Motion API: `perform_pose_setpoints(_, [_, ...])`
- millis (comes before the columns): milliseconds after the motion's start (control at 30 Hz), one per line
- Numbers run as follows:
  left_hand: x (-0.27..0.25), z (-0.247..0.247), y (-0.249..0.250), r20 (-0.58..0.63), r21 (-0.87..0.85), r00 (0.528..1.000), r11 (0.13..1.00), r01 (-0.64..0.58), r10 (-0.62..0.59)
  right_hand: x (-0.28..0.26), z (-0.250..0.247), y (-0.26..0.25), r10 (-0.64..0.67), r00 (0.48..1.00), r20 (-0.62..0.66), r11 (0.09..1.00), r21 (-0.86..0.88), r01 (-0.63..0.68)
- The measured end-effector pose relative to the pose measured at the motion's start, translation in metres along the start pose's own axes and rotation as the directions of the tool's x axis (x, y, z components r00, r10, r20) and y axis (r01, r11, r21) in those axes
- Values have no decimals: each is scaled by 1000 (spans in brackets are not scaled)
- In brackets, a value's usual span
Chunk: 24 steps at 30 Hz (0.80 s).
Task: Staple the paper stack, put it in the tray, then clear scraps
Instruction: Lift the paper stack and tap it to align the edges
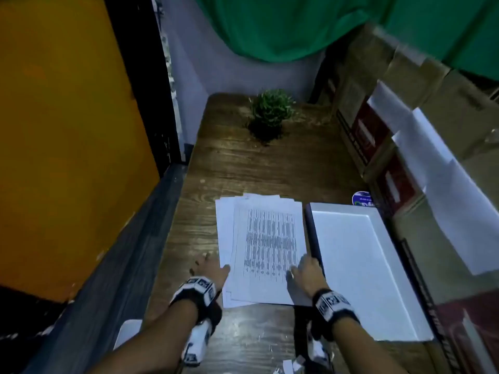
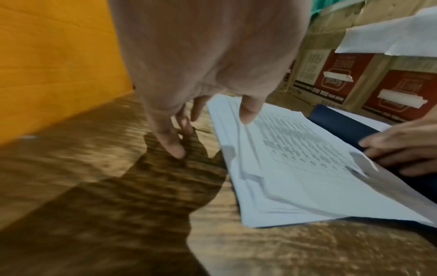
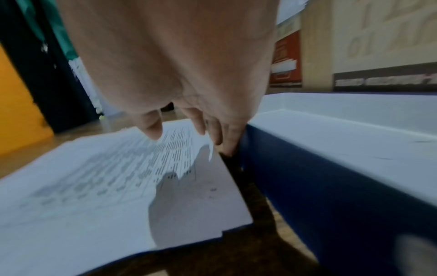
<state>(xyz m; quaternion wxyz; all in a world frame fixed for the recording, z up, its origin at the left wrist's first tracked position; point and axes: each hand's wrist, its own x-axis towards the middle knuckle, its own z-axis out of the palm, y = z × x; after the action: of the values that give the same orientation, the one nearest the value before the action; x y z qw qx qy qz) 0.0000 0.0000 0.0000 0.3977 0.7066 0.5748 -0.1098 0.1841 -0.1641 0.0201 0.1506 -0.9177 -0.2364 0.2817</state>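
A loosely squared stack of printed paper lies flat on the wooden table. My left hand is at its near left edge. The thumb rests on the top sheet and the other fingers point down onto the wood beside it. My right hand is at the near right edge. Its thumb hovers over the sheet, and its fingers reach down between the paper and the tray. The tray has a white inside and dark blue wall. It sits just right of the stack and holds nothing.
A small potted plant stands at the table's far end. Cardboard boxes with loose white sheets line the right side, behind the tray. Small white paper scraps lie at the near edge. An orange panel borders the left.
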Motion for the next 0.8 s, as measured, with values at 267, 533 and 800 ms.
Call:
perform_pose_setpoints(267, [1,30,64,-81,-82,987,988,129,-135,39,29,-23,181,967,-181,980,-46,-192])
perform_pose_setpoints(533, [20,0,57,125,-272,987,954,128,-97,37,17,-22,217,975,-43,971,116,-210])
perform_pose_setpoints(800, [10,-19,50,123,-347,992,936,62,-20,26,13,-33,274,960,58,960,33,-277])
